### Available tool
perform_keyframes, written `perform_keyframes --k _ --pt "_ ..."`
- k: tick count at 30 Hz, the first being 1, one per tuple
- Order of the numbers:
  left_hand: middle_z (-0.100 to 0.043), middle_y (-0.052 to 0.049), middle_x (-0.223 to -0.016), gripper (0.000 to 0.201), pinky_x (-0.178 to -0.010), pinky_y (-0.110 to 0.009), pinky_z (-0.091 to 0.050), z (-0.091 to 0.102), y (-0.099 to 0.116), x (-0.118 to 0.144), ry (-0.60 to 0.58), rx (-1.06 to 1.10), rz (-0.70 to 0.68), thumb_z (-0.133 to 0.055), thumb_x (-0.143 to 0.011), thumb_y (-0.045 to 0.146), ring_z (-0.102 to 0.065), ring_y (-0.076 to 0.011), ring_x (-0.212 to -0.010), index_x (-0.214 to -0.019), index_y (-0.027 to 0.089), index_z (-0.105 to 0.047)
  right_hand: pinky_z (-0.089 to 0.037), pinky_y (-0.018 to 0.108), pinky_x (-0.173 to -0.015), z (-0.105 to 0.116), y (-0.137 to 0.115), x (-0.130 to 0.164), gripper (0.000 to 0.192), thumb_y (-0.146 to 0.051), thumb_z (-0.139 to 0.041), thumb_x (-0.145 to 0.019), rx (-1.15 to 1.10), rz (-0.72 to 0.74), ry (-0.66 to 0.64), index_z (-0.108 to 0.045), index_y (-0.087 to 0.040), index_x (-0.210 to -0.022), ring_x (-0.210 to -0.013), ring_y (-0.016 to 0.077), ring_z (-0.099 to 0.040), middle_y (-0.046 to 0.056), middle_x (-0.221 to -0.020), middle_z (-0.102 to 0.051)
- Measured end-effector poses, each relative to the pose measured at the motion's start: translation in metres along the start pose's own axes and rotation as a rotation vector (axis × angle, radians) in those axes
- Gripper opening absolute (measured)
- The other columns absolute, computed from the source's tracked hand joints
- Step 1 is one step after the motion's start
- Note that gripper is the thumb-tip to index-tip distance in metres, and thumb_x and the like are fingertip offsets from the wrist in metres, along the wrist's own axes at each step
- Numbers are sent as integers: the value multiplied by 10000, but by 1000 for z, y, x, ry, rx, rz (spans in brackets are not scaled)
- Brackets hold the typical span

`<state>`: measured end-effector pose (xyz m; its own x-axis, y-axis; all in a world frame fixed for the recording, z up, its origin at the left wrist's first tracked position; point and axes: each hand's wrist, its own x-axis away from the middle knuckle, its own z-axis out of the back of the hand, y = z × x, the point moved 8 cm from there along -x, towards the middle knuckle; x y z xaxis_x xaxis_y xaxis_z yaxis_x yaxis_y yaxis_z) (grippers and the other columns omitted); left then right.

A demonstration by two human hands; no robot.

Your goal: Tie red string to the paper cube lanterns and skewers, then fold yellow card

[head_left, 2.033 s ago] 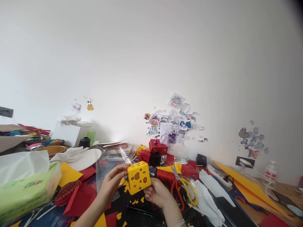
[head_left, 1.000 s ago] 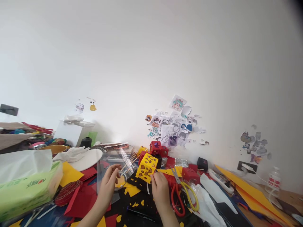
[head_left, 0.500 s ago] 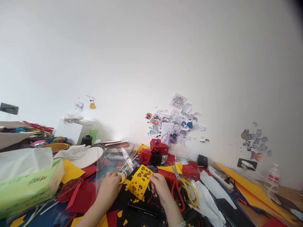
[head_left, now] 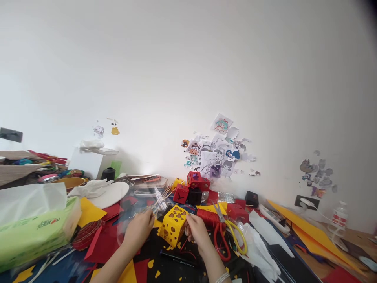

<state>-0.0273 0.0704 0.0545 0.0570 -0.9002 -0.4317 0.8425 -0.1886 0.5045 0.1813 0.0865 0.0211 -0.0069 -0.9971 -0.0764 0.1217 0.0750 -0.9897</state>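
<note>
Cluttered craft table [head_left: 347, 239], right hand [head_left: 196, 232] on yellow box [head_left: 173, 225]

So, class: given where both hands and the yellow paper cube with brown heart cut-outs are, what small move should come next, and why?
Probably steady the yellow paper cube with brown heart cut-outs with the left hand: only the right hand touches it, and it rests tilted on scraps.

Right hand [head_left: 196, 232]: fingers touching the yellow paper cube [head_left: 173, 225], just right of it.
Left hand [head_left: 139, 231]: on the clear plastic sheet [head_left: 132, 212], left of the cube.
Scissors [head_left: 228, 236]: right of the cube.
Tissue box [head_left: 37, 235]: far left of the cube.
</note>
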Motion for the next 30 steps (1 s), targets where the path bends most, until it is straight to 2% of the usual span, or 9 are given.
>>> perform_keyframes --k 4,6,9,13,15,17,22,26,30 --pt "-589 -27 -639 156 -508 -265 -330 9 -5 0 42 220 55 -308 -810 314 -568 -201 -569 -730 239 -419 -236 243 -391 11 -5 2 402 -457 -486 -806 107 63 53 -471 -206 -491 -307 104 -374 -25 -340 -446" --pt "-575 -7 -611 167 -503 -263 -354 12 -5 0 62 346 69 -280 -816 351 -565 -195 -553 -773 244 -400 -243 259 -444 22 -13 5 402 -436 -532 -787 215 145 161 -448 -218 -460 -380 126 -418 -11 -381 -459" --pt "-584 0 -619 202 -516 -270 -411 14 -2 1 76 525 70 -256 -807 376 -579 -195 -570 -864 238 -392 -224 276 -483 37 -27 14 385 -395 -592 -749 314 238 340 -390 -235 -463 -446 144 -404 -6 -461 -468" --pt "-576 15 -599 211 -539 -283 -442 15 9 3 78 667 45 -307 -778 401 -569 -193 -562 -872 237 -401 -262 278 -528 38 -48 28 248 -364 -574 -768 292 396 438 -451 -245 -588 -524 165 -428 -1 -554 -489" --pt "-569 23 -577 185 -560 -284 -441 16 18 6 59 714 -1 -338 -763 376 -561 -187 -552 -840 237 -433 -291 272 -546 29 -58 36 189 -354 -539 -797 306 493 415 -497 -240 -653 -548 162 -439 3 -587 -493" --pt "-571 22 -574 158 -585 -283 -440 18 30 10 36 710 -83 -348 -755 328 -562 -180 -565 -792 232 -468 -320 264 -552 14 -65 44 168 -337 -496 -827 320 591 332 -540 -230 -705 -551 153 -444 5 -609 -502" --pt "-580 9 -613 198 -566 -259 -439 24 58 27 70 462 -292 -329 -770 257 -558 -163 -586 -717 218 -515 -409 258 -648 -25 -79 65 189 -296 -451 -853 243 796 95 -598 -198 -917 -728 165 -539 60 -854 -600" --pt "-609 -27 -677 222 -570 -243 -465 20 79 43 87 338 -478 -343 -782 211 -575 -155 -613 -792 204 -564 -405 249 -611 -24 -77 61 232 -357 -475 -838 69 658 77 -570 -173 -733 -667 149 -504 30 -721 -555" --pt "-635 -44 -734 265 -610 -237 -492 12 84 48 87 318 -550 -342 -752 113 -602 -151 -667 -854 195 -572 -359 224 -533 -19 -66 48 282 -424 -525 -798 -167 472 28 -533 -164 -686 -564 108 -420 -18 -610 -476"
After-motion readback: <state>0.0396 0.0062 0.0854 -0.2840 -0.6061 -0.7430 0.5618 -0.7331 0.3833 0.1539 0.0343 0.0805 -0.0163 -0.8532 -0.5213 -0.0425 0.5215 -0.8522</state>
